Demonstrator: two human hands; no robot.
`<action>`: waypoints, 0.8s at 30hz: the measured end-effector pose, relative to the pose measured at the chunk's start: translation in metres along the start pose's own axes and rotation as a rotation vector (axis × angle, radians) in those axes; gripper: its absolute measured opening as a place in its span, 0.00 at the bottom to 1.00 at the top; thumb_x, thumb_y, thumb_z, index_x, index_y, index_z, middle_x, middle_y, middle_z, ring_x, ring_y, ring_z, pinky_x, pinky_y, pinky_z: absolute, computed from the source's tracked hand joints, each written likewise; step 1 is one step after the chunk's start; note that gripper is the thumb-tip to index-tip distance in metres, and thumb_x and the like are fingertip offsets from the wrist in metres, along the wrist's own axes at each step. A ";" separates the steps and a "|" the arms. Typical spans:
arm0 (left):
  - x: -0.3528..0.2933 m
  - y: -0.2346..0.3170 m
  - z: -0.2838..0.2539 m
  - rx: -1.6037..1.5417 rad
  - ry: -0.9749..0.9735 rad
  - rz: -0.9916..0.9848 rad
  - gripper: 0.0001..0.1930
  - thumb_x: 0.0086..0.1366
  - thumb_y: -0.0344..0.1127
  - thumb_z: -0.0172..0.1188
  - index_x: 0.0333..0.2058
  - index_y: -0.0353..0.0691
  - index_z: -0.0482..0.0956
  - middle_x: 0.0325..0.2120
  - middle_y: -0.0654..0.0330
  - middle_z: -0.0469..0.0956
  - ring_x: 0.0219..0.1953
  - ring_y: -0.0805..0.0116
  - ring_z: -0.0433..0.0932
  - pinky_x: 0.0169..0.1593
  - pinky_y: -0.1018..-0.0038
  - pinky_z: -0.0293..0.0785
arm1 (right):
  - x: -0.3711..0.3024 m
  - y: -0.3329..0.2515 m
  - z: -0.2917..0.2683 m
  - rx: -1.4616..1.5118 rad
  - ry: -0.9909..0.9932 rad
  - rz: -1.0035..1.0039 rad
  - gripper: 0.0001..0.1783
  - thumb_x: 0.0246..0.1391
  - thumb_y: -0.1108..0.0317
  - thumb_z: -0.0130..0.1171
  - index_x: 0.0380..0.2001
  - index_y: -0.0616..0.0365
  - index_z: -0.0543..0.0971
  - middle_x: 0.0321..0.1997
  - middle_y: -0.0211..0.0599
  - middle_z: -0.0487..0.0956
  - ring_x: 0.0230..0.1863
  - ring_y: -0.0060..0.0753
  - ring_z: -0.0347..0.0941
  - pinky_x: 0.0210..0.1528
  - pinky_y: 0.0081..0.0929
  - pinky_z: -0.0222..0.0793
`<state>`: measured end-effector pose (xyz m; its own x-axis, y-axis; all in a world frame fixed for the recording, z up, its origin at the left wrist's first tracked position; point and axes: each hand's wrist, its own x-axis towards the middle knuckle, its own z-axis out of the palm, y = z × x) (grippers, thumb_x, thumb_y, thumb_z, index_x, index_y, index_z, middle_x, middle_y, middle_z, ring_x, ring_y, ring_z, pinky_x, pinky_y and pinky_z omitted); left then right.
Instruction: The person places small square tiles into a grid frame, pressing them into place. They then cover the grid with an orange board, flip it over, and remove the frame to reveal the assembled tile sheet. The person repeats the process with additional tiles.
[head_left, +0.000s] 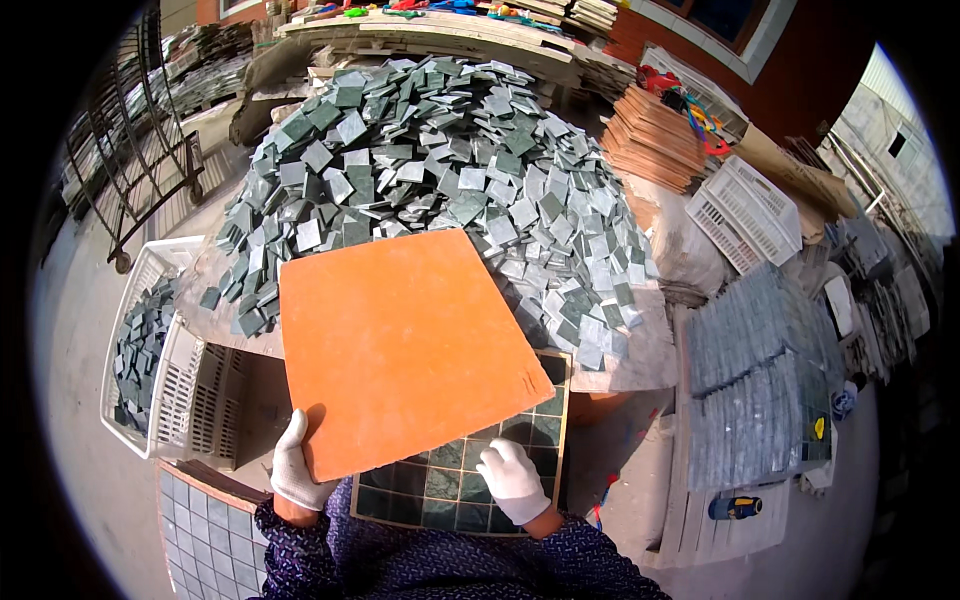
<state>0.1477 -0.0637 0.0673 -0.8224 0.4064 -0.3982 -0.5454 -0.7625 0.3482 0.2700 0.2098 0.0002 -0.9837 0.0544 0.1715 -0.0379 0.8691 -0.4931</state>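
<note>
My left hand (299, 470), in a white glove, grips a flat orange board (405, 350) at its lower left corner, thumb on top. The board is tilted and covers the upper part of a shallow wood-edged frame (564, 405). Inside that frame, square dark green tiles (442, 486) lie in a grid with pale gaps. Over the frame's right half is my gloved right hand (513, 482), its fingers curled in, just below the board's lower edge. Whether anything is between those fingers is hidden.
Beyond the board, a big heap of loose green-grey tiles (400, 180) covers the table. White crates (205, 390) stand left, one holding tiles. Stacked tile sheets (750, 370) and a bottle (735, 508) sit right, orange boards (655, 135) behind. A gridded tile panel (205, 530) lies lower left.
</note>
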 end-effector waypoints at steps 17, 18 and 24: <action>-0.004 0.018 0.001 -0.009 0.033 0.007 0.28 0.66 0.43 0.56 0.58 0.32 0.63 0.54 0.45 0.71 0.51 0.50 0.75 0.55 0.54 0.73 | 0.039 0.083 -0.049 1.601 0.368 0.692 0.08 0.58 0.68 0.58 0.36 0.62 0.75 0.32 0.32 0.76 0.30 0.25 0.72 0.30 0.18 0.67; -0.005 0.018 0.003 -0.019 0.037 0.012 0.28 0.66 0.43 0.57 0.58 0.32 0.63 0.54 0.45 0.71 0.51 0.50 0.75 0.55 0.54 0.73 | 0.035 0.062 -0.045 1.423 0.284 0.691 0.08 0.58 0.68 0.58 0.36 0.62 0.75 0.31 0.33 0.76 0.30 0.25 0.72 0.30 0.20 0.68; 0.000 0.013 0.000 0.003 0.053 0.008 0.27 0.65 0.43 0.58 0.57 0.33 0.64 0.54 0.45 0.71 0.51 0.49 0.75 0.54 0.55 0.73 | 0.012 -0.052 0.020 0.221 -0.138 -0.135 0.07 0.53 0.65 0.59 0.35 0.52 0.75 0.32 0.37 0.77 0.35 0.43 0.77 0.35 0.37 0.73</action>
<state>0.1410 -0.0734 0.0719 -0.8168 0.3736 -0.4395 -0.5398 -0.7637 0.3540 0.2570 0.1556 0.0113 -0.9812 -0.1351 0.1378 -0.1925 0.7350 -0.6502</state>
